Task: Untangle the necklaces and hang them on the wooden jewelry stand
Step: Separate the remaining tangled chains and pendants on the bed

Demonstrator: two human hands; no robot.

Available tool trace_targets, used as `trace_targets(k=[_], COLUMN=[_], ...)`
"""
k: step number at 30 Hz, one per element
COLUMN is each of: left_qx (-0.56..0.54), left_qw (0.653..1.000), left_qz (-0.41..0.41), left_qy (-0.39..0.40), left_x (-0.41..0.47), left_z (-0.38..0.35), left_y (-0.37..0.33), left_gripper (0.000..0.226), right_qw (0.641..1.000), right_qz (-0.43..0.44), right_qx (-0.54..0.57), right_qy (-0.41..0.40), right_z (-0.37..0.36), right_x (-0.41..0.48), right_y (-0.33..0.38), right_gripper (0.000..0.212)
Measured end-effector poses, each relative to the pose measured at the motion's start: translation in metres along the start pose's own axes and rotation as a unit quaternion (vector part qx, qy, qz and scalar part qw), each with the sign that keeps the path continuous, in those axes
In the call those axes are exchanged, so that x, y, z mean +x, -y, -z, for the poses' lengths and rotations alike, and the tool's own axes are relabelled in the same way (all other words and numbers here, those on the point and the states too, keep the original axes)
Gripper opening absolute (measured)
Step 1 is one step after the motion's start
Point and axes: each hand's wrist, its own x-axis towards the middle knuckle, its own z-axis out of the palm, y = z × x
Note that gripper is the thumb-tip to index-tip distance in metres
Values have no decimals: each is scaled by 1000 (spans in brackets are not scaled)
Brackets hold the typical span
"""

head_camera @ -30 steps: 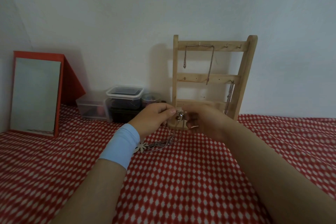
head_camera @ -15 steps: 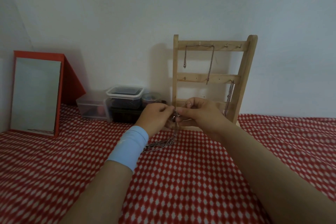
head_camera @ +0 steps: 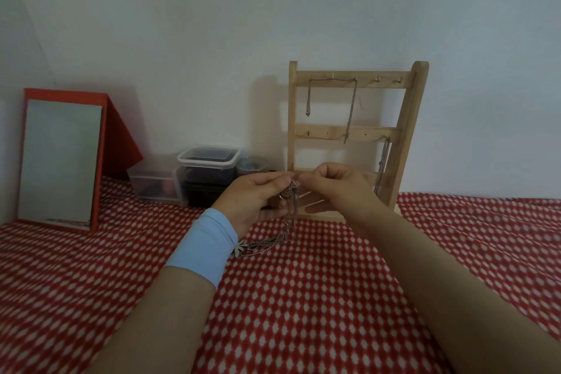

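Both hands rose slightly, now mid-frame before the wooden jewelry stand [head_camera: 406, 118]. Grip: left hand [head_camera: 252, 200] and right hand [head_camera: 334, 188] both pinch the tangled necklaces [head_camera: 290, 215] at top; chains trail onto checked surface [head_camera: 303, 297]. Knot looks unresolved, hanging not yet possible.
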Motion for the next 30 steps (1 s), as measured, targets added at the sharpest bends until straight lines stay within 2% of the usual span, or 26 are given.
trace_targets(k=[3, 7, 17, 19, 25, 30], left_qx=[43, 96, 173, 155, 190, 205], left_qw=[999, 994, 978, 983, 980, 975], left_qz=[-23, -60, -105, -94, -61, -83], left_qy=[-8, -9, -48, -38, 8, 16], left_x=[0, 2, 6, 5, 8, 8], left_z=[0, -1, -8, -9, -4, -5], left_y=[0, 0, -5, -3, 5, 8], left_gripper=[14, 15, 10, 5, 21, 12], right_qw=[1000, 998, 994, 993, 988, 990], right_qz=[-23, -57, -36, -30, -33, -34], right_qx=[-4, -2, 94, 100, 131, 113], right_qy=[10, 31, 37, 54, 72, 74], right_z=[0, 1, 5, 5, 6, 5], right_x=[1, 2, 7, 8, 11, 11], right_y=[-2, -3, -5, -6, -8, -8], right_gripper=[20, 37, 27, 27, 27, 26])
